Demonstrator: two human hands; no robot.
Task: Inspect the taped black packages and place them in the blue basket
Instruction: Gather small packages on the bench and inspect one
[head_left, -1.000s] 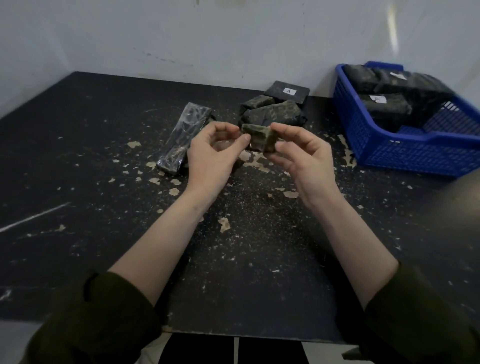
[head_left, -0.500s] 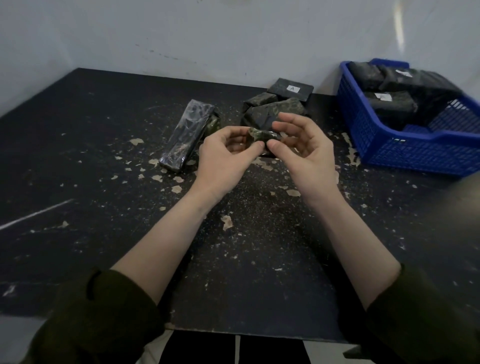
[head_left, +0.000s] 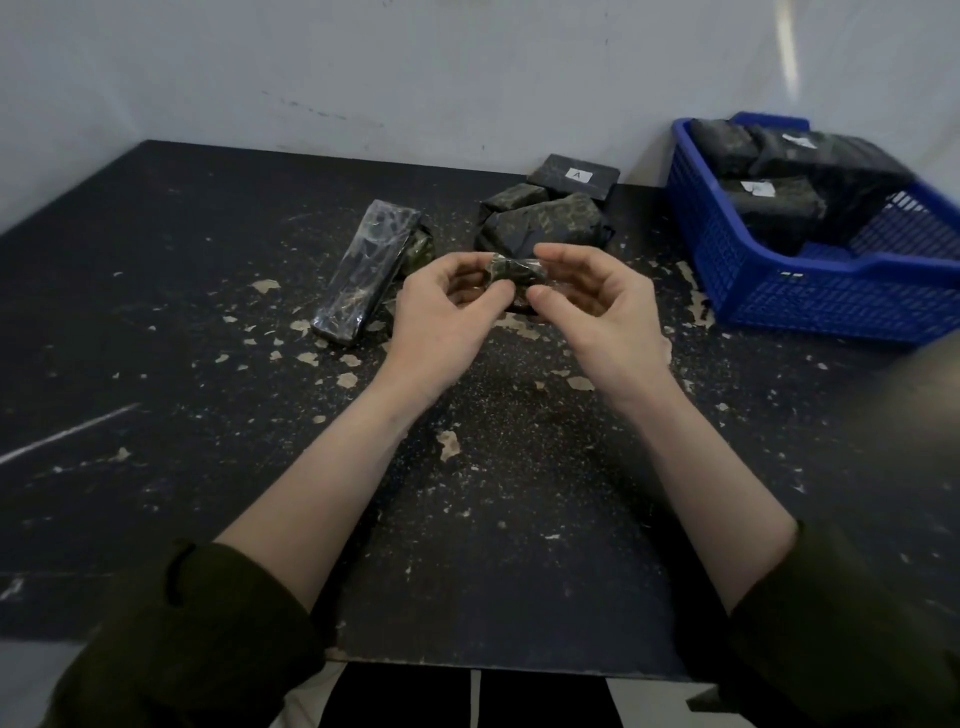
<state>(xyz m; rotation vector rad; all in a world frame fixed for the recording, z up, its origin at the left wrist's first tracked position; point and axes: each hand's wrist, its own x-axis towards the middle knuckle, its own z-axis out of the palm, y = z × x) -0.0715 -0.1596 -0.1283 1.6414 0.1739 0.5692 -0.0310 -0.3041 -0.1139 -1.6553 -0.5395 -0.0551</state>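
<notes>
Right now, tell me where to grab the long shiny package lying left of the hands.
Grip the long shiny package across its narrow width, towards its near end, coming down from above. It lies flat on the table, so only its long sides offer a hold. A smaller package crowds its far right side, while the near end looks clear on both sides.

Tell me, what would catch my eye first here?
Two bare hands, the left hand and right hand, pinch a small taped package between them above the middle of a scuffed black table. At the far right stands a bright blue basket already holding several dark packages.
</notes>
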